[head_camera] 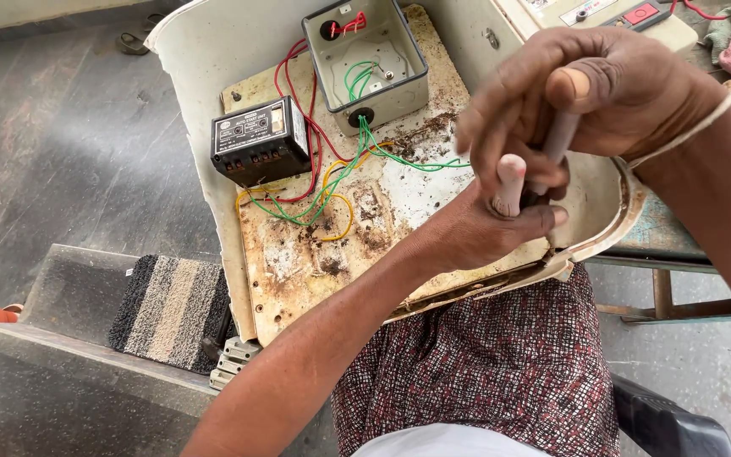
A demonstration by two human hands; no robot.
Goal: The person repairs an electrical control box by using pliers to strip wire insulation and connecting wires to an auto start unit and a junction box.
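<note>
Pliers (522, 182) with pale handles stand nearly upright, handles tilted up toward the far right, nose hidden between both hands. Right hand (590, 97) grips the handles; left hand (488, 228) clenches around the lower end, above a rusty panel (315, 254). Far left sits a black box (261, 151) with a white label.

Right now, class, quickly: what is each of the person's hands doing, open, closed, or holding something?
Left hand: closed on the pale-handled tool.
Right hand: closed around the tool's other grey handle, thumb on top.
</note>
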